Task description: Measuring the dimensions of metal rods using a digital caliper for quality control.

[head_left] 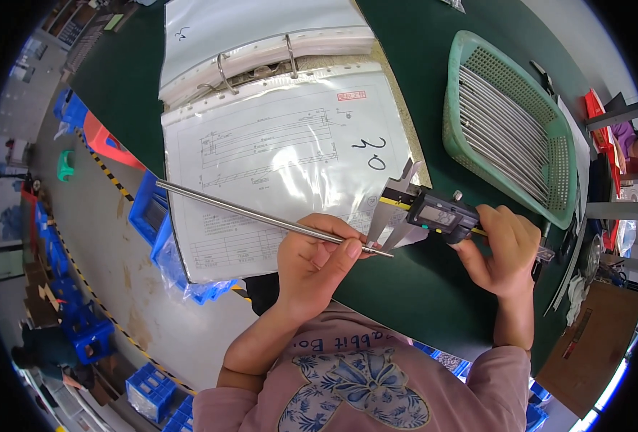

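Note:
My left hand point(317, 265) pinches a thin metal rod point(240, 209) near its right end, thumb on top. The rod slants from upper left down to the right, across the lower part of a drawing sheet. My right hand point(504, 248) is closed round a digital caliper point(441, 214), gripping it by its display end and beam. The caliper's jaws point toward me and reach the narrow, stepped end of the rod. Whether both jaws touch the metal I cannot tell. Under the rod lies an open ring binder point(283, 165) with a technical drawing in a clear sleeve.
At the right of the dark green table point(423, 288) stands a green plastic basket point(454, 133) holding several similar rods. Blue crates point(146, 209) stand beyond the table's left edge. A cardboard box point(592, 342) is at the lower right. Another person point(52, 356) is far off at left.

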{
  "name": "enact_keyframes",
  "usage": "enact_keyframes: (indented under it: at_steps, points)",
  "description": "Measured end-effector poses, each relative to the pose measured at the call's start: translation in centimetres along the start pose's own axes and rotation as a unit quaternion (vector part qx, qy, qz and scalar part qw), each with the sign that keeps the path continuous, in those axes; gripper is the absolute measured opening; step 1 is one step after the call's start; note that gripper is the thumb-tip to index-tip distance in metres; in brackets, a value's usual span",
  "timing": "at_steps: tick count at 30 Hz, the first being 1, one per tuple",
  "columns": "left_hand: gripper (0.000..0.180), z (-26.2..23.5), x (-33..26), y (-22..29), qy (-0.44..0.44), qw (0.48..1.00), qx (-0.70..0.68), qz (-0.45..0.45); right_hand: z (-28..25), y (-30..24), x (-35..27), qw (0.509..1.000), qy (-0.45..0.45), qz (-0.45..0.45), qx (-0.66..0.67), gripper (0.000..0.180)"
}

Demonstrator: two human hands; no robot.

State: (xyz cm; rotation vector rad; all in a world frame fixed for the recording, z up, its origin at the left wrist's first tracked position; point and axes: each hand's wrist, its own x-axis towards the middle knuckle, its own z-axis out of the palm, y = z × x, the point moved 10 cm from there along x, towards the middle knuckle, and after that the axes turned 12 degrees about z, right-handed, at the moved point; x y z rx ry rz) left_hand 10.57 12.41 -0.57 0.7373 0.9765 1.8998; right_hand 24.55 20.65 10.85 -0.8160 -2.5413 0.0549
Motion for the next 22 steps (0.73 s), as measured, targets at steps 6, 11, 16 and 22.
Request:
enact_keyframes:
  at_steps: [6,11,16,22]
  points:
    - [0.012,0.02,-0.13,0.02,-0.002,1.000,0.006,0.001,0.03,0.18,-0.07,1.000,-0.001,0.006,0.019,0.035]
    - [0.014,0.01,-0.04,0.21,0.001,0.999,0.039,0.009,0.04,0.21,-0.05,1.000,-0.001,0.013,0.016,0.035]
    - [0.013,-0.01,-0.06,0.03,0.007,1.000,-0.002,0.006,0.06,0.41,-0.13,1.000,0.002,0.017,0.020,0.035]
    - [0.015,0.36,0.04,0.12,-0.023,0.999,-0.006,0.022,0.12,0.80,-0.28,1.000,-0.004,0.029,0.007,0.037]
